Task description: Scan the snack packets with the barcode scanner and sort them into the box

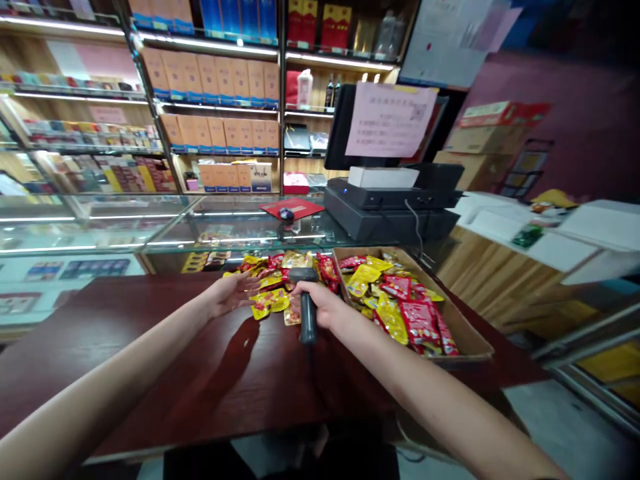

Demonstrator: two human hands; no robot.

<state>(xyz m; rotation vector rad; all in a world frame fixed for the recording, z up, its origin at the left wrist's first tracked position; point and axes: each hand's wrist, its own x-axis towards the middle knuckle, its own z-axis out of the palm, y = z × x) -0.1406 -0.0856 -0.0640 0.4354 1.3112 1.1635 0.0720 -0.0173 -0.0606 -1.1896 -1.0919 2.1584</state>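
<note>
In my right hand [320, 303] is a black handheld barcode scanner [309, 320], its head pointing away over a loose pile of snack packets. My left hand [230, 294] is open, fingers stretched towards the pile's left side, close to a yellow snack packet [270, 302]; whether the fingertips touch it I cannot tell. The pile mixes yellow, red and pale packets on the dark red wooden table [165, 347]. To the right of the scanner stands a cardboard box [470, 343] filled with more red packets [423, 320] and yellow packets [364, 279].
Beyond the table is a glass display counter [225, 223] with a computer mouse [287, 213] on a red mat [313, 208]. A monitor [345, 133] with a pink paper sheet stands over a black cash drawer [370, 220]. Shelves of boxed goods [220, 80] line the back.
</note>
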